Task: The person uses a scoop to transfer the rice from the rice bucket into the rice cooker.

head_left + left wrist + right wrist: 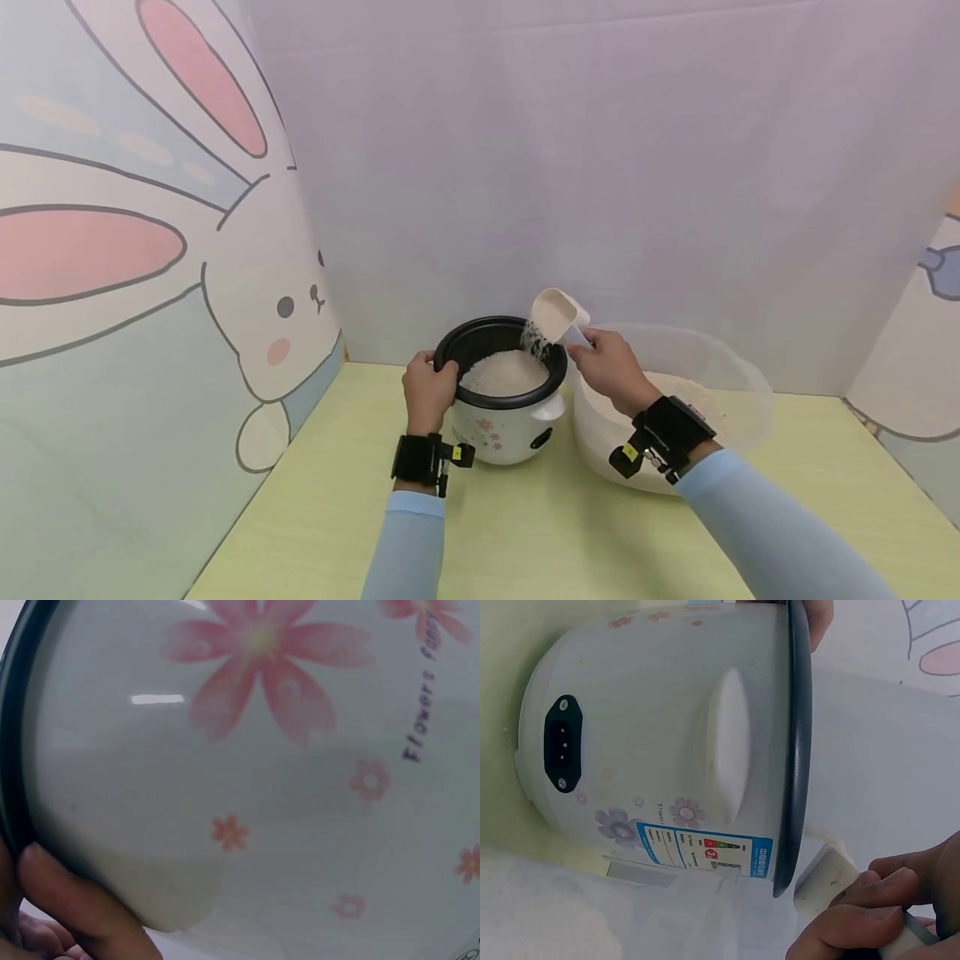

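A white rice cooker (pixel 495 429) with pink flowers and a black rim stands on the table, white rice (pixel 506 373) heaped inside it. My left hand (pixel 430 387) grips the cooker's rim on its left side, thumb over the edge. In the right hand (pixel 611 367) is the handle of a white scoop (pixel 555 314), tilted over the right part of the cooker. Grains stream from the scoop's lip down into the pot. The right wrist view has the scoop (pixel 826 881) beside the rim, fingers curled round its handle.
Right of the cooker stands a large translucent tub (pixel 693 346) with more rice (pixel 682 392) in it. A pale green tabletop (pixel 525 542) lies beneath. Behind hangs a plain light cloth (pixel 562 167), and a rabbit-printed panel (pixel 150 417) borders the left side.
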Tool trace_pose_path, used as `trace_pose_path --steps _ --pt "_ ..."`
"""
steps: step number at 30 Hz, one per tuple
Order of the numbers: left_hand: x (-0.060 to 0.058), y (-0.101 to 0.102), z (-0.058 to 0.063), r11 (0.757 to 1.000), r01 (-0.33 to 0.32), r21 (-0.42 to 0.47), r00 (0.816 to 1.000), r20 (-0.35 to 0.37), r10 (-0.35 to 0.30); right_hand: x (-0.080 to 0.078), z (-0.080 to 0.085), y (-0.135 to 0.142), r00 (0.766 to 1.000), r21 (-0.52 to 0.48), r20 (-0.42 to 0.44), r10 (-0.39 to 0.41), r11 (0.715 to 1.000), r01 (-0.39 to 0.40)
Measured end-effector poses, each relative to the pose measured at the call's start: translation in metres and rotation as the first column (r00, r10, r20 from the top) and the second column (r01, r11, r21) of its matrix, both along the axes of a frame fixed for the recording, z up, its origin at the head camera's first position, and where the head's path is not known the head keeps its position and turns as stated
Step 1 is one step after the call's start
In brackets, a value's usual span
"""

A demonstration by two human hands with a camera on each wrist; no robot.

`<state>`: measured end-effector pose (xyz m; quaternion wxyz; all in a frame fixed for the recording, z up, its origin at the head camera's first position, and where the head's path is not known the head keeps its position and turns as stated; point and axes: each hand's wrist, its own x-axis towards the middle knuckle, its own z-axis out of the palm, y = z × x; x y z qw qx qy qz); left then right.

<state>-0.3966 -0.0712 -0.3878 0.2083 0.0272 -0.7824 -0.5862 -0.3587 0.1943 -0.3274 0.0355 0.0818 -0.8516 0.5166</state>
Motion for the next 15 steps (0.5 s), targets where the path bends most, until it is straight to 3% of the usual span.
trace_pose_path --steps 15 --pt "0.0 0.0 0.0 1.0 0.007 0.012 1.0 0.005 -0.008 0.0 -0.011 -0.001 0.986 0.189 -0.164 -0.028 0.98 0.059"
